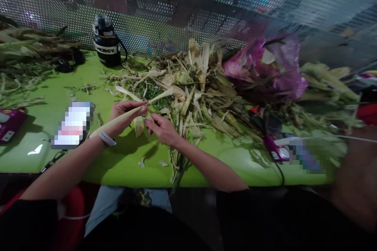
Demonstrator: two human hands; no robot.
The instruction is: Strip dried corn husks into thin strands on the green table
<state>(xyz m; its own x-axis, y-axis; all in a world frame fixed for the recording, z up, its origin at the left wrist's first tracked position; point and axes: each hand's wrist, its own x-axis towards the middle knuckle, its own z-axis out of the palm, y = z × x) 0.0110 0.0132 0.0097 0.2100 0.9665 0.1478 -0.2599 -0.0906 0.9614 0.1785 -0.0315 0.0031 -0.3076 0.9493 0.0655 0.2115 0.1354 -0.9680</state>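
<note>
My left hand is closed on long pale corn husk strips, which cross over its fingers and run back along the wrist toward the forearm. Close on its right, my right hand pinches the lower part of the same husk bunch between thumb and fingers. A folded husk end hangs down between the two hands. Just beyond them spreads a pile of dry husks and leaves on the green table. How the strips join between the fingertips is too small to make out.
A black bottle stands at the back against perforated mesh. Phones lie left and right. A pink plastic bag sits back right. More dry plants lie at left. Another person's arm shows at right.
</note>
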